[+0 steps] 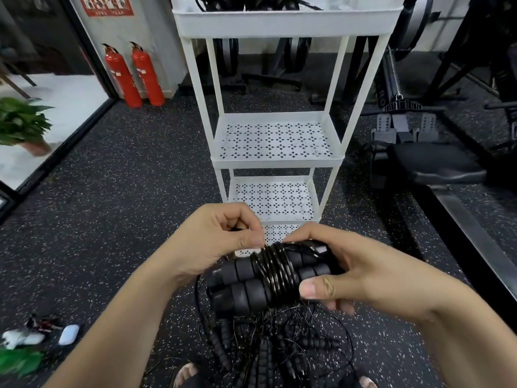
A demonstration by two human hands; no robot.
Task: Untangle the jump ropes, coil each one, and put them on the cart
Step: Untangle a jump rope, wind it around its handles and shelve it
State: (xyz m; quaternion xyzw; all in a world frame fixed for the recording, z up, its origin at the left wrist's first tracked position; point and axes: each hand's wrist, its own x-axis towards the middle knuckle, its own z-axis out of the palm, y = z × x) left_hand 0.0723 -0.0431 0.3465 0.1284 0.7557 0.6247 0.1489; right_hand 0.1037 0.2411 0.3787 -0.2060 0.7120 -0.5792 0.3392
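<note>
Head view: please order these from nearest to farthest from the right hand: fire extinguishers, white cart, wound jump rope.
1. Wound jump rope: gripped in the right hand.
2. White cart: straight ahead.
3. Fire extinguishers: far left, by the wall.

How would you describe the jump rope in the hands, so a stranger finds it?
Start at the white cart. In front of its lowest shelves, the right hand grips a jump rope, two black handles side by side. Unlike the tangled ropes on the floor below, its cord is wound tightly around the handles.
</note>
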